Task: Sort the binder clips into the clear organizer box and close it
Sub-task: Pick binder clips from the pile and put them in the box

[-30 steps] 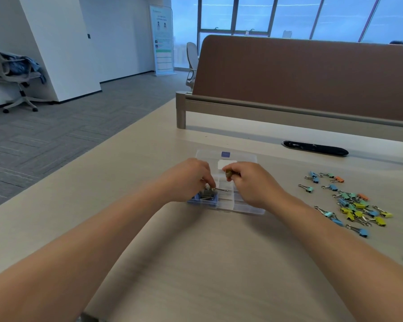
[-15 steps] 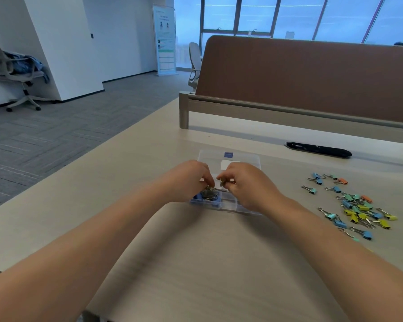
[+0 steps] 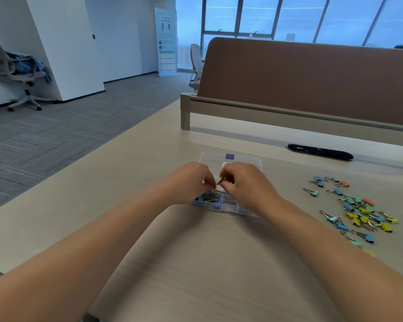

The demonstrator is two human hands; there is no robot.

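The clear organizer box [image 3: 228, 209] lies open on the desk, its lid [image 3: 230, 158] folded back with a blue label. Several blue binder clips [image 3: 209, 198] fill its front left compartment. My left hand [image 3: 189, 182] hovers over that compartment, fingers curled and pinching at the wire handles of a clip. My right hand [image 3: 247, 184] pinches a yellow binder clip [image 3: 221, 181] right beside the left fingertips, above the box. A loose heap of coloured binder clips [image 3: 358, 210] lies on the desk to the right.
A brown partition screen [image 3: 312, 82] on a grey rail closes off the back of the desk. A black cable slot cover [image 3: 319, 151] sits behind the box. The desk's left edge drops to carpeted floor with an office chair [image 3: 14, 73].
My two hands have drawn together above the box; the right hand brought the yellow clip toward the left fingertips. The camera view has shifted slightly.
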